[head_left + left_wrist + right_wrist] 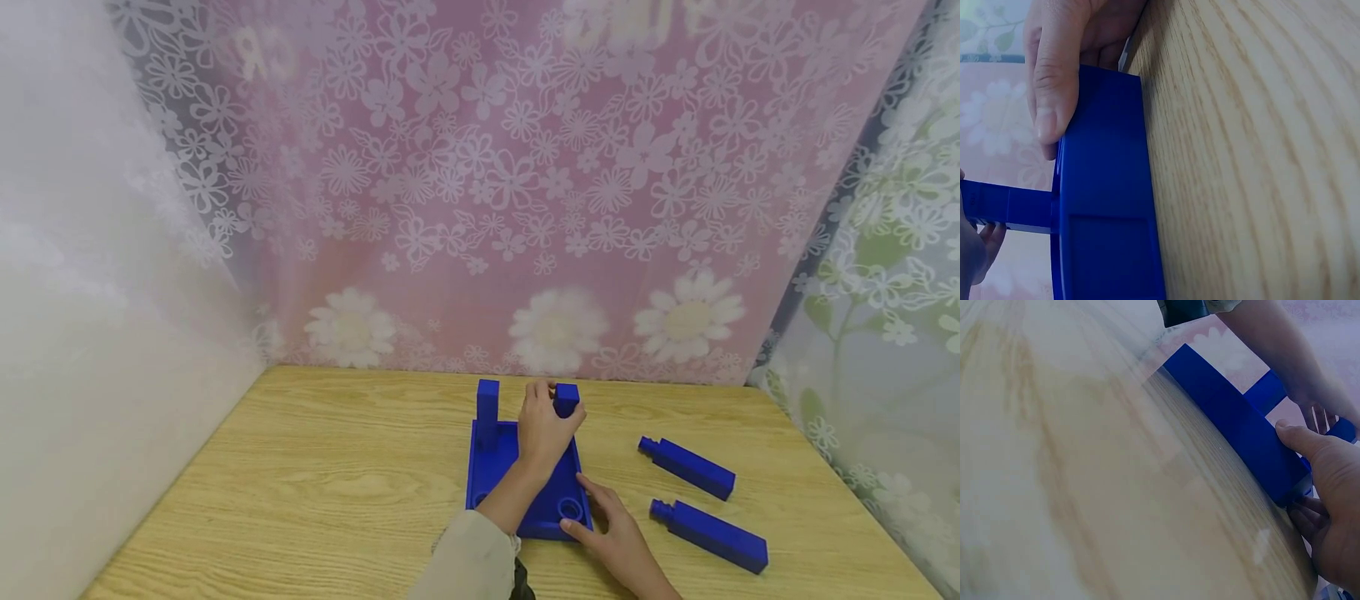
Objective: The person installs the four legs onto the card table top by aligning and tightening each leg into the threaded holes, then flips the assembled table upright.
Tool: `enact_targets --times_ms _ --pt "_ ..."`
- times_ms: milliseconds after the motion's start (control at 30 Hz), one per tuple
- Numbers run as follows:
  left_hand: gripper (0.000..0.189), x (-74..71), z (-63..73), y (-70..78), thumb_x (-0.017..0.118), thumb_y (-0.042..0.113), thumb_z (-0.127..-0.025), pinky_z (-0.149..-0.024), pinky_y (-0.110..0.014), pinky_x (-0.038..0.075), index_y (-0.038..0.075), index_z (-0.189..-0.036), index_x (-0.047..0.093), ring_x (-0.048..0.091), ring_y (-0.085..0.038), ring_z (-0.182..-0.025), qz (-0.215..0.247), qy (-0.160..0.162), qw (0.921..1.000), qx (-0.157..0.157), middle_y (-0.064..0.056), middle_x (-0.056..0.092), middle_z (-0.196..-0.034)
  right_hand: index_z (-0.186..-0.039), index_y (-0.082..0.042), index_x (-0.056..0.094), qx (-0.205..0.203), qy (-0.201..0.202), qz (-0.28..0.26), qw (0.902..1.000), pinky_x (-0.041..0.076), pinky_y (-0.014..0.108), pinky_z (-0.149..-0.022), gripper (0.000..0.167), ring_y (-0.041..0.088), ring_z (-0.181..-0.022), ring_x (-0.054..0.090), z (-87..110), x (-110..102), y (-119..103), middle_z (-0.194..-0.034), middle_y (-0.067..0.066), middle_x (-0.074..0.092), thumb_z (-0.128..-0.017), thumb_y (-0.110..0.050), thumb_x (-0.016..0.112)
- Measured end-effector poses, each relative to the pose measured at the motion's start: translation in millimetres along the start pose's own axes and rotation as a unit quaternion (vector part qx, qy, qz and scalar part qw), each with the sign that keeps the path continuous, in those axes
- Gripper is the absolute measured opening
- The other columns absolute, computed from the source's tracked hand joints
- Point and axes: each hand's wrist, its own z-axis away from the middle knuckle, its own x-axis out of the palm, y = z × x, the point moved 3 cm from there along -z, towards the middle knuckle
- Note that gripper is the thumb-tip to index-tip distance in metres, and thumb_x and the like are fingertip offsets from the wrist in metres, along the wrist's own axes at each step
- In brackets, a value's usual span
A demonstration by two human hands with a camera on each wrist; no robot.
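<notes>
A shallow, rimmed blue panel [504, 479], like a small upturned tabletop, lies on the table. My left hand [543, 429] holds an upright square blue leg [567, 400] at the panel's far right corner. Another leg [487, 412] stands at the far left corner. My right hand [615, 533] grips the near right corner, thumb on the front rim and fingers along the side; the right wrist view shows this hand [1335, 487] pinching the panel [1229, 425]. A round socket [560, 510] shows at that corner. The near left socket is partly covered by my left arm.
Two loose blue legs [693, 468] with narrow ridged ends lie to the right of the panel on the wood-grain table [337, 475]. A floral curtain [480, 208] hangs behind the table's far edge, with a pale wall [112, 292] at the left.
</notes>
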Motion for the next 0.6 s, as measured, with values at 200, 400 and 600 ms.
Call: enact_targets --times_ms 200,400,600 --pt "0.039 -2.3 -1.0 -0.3 0.072 0.034 -0.077 -0.063 -0.028 0.050 0.012 -0.105 0.055 0.059 -0.017 -0.079 -0.019 0.000 0.9997 0.016 -0.004 0.052 -0.096 -0.138 -0.008 0.041 -0.003 -0.003 0.002 1.0000 0.040 0.044 -0.093 0.075 0.033 -0.114 0.046 -1.0 -0.3 0.3 -0.128 0.016 0.043 -0.077 -0.037 0.073" --pt "0.039 -1.5 -1.2 -2.4 0.073 0.034 -0.077 -0.062 -0.027 0.050 0.013 -0.105 0.056 0.059 -0.017 -0.078 -0.023 0.000 0.9994 0.026 -0.004 0.052 -0.096 -0.138 -0.008 0.042 -0.004 -0.003 0.002 1.0000 0.042 0.044 -0.090 0.074 0.030 -0.109 0.050 -1.3 -0.2 1.5 -0.126 0.015 0.044 -0.077 -0.036 0.073" --pt "0.039 -1.3 -1.8 -2.5 0.072 0.034 -0.077 -0.061 -0.027 0.049 0.012 -0.105 0.055 0.058 -0.017 -0.076 -0.022 -0.005 0.9995 0.023 -0.005 0.052 -0.096 -0.138 -0.008 0.041 -0.005 -0.003 -0.003 1.0000 0.042 0.044 -0.091 0.074 0.030 -0.110 0.050 -1.1 -0.3 0.6 -0.126 0.015 0.044 -0.077 -0.034 0.074"
